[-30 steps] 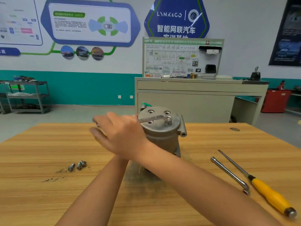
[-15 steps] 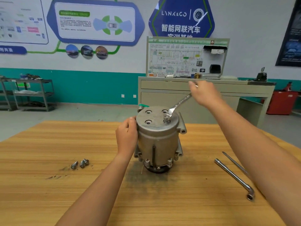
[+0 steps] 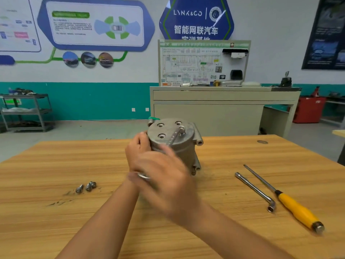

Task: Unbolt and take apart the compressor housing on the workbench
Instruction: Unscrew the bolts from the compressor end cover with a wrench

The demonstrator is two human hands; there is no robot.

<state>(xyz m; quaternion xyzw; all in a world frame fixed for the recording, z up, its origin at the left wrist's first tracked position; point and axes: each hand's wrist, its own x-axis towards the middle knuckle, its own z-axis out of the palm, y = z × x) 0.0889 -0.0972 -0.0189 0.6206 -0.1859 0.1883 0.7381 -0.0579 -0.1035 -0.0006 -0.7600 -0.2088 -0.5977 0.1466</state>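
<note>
Swung toward the body, the right hand point(image 3: 164, 176) grips the wrench point(image 3: 172, 138); the left hand point(image 3: 139, 146) clasps the compressor point(image 3: 179, 146).

The grey metal compressor point(image 3: 177, 144) stands upright at the workbench's point(image 3: 56, 212) centre, round end cap facing up. A wrench point(image 3: 174, 137) sits on the cap's 3 o'clock bolt point(image 3: 181, 129); three other holes are empty. Two removed bolts point(image 3: 86, 186) lie at the compressor's 8 o'clock.

Bolts point(image 3: 86, 186) left of compressor point(image 3: 173, 141) (tools point(image 3: 255, 191) right).
</note>
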